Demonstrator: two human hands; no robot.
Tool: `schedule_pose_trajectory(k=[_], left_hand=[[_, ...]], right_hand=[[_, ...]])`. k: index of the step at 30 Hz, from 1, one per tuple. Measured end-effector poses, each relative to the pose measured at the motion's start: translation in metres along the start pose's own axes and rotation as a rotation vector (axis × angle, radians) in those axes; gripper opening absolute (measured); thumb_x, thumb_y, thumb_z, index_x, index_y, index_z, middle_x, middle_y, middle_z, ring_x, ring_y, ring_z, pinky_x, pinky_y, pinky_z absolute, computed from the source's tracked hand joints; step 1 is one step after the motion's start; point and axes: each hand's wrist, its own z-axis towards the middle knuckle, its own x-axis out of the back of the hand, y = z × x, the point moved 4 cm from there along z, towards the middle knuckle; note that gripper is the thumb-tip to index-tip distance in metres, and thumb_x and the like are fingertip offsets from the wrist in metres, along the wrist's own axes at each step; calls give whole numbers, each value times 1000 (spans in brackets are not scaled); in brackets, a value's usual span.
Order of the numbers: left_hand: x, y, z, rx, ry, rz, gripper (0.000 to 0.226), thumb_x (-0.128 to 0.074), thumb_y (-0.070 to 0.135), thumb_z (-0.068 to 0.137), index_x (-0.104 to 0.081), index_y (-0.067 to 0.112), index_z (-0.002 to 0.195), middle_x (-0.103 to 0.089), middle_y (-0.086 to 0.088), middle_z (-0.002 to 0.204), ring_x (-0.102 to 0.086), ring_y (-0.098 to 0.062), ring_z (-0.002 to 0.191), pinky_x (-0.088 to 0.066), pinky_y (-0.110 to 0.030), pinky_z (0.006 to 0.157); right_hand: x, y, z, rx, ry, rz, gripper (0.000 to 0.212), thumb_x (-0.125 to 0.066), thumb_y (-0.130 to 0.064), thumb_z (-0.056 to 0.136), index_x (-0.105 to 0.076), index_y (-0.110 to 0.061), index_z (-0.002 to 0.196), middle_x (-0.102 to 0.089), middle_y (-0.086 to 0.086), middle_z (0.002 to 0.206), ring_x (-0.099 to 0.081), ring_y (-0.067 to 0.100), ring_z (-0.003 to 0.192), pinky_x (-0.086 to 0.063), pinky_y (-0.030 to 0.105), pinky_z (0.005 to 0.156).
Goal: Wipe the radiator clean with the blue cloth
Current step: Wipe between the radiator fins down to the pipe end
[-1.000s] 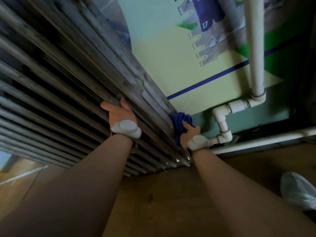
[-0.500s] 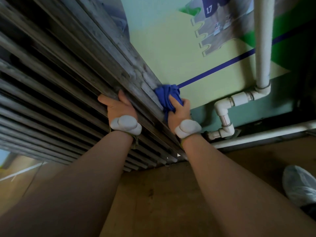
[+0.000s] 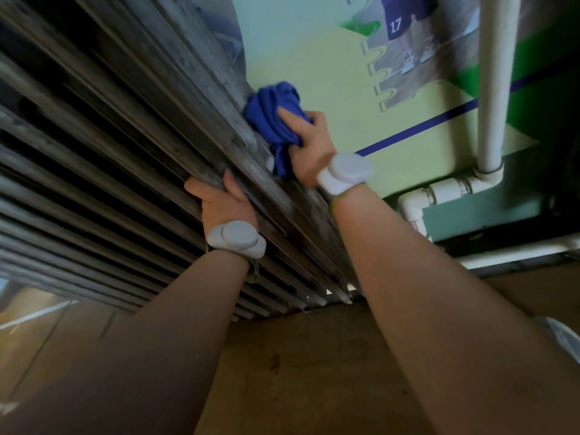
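Right hand [image 3: 310, 149]: one. Fingers and thumb curled round the bunched blue cloth [image 3: 273, 120], grasping it and pressing it against the radiator [image 3: 131, 127]. The thumb lies across the front of the cloth; the other fingers are hidden behind it.

Blue cloth: one, crumpled into a wad, touching the radiator's rightmost fins, at the edge nearest the wall. A tail of fabric hangs down below the palm, along the same fin.

Left hand [image 3: 224, 205]: one. Clasps a radiator fin just below and left of the cloth; thumb spread to the left, fingers hooked over the fin edge and mostly out of sight. Holds no cloth.

Radiator: one, of long grey parallel fins, dull and grimy. The fins cannot be counted exactly.

Wrist devices: two, white and rounded, one on the left wrist [image 3: 235, 240] and one on the right wrist [image 3: 345, 174].

Wall graphic [image 3: 314, 58]: right of the radiator, in pale green, yellow-green and dark green, with one dark blue stripe [image 3: 423, 128]. A printed figure in dark shorts carries the number "17" [image 3: 395, 25]; no other writing is legible.

White pipe [image 3: 494, 89]: one upright run, right of the radiator, joined by elbow fittings [image 3: 417, 202] to a lower run along the wall base.

Floor [image 3: 298, 372]: brown, below the radiator.

Shoe [image 3: 561, 334]: one pale, blurred, at the right edge.
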Motion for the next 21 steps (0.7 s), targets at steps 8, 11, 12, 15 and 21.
schedule_pose_trajectory(k=[8,11,12,15,21], left_hand=[[1,-6,0,-89,-24,-191,57,-36,39,97,-30,0,139,-56,-20,123,-59,-34,104,-45,-38,81],[1,-6,-2,-61,-1,-100,65,-35,43,97,-18,0,143,-58,-21,121,-60,-36,104,-42,-37,76],[1,-5,-2,-53,-16,-93,66,-35,43,97,-15,1,143,-57,-21,123,-59,-36,106,-41,-37,76],[2,-11,-1,-88,-105,-200,59,-39,40,96,-21,4,140,-55,-20,125,-58,-36,105,-38,-31,73],[-26,-36,-22,47,-433,-272,66,-50,40,91,-20,3,138,-46,-19,133,-53,-37,113,-42,-37,97]], right_hand=[[4,110,-56,-471,-14,-57,50,-44,20,80,-41,10,129,-40,24,137,-41,35,127,-29,14,95],[17,123,-72,-602,-68,-22,50,-43,21,84,-32,12,132,-38,28,138,-39,36,128,-36,7,81],[19,122,-71,-655,-118,-9,49,-43,15,87,-34,6,135,-36,26,140,-38,36,128,-38,10,83],[32,129,-70,-776,-145,-54,51,-43,-9,90,-38,-9,141,-33,20,142,-34,37,130,-32,28,99],[10,73,-77,-456,118,-31,52,-42,9,85,-49,-10,133,-37,19,127,-44,24,108,-25,9,91]])
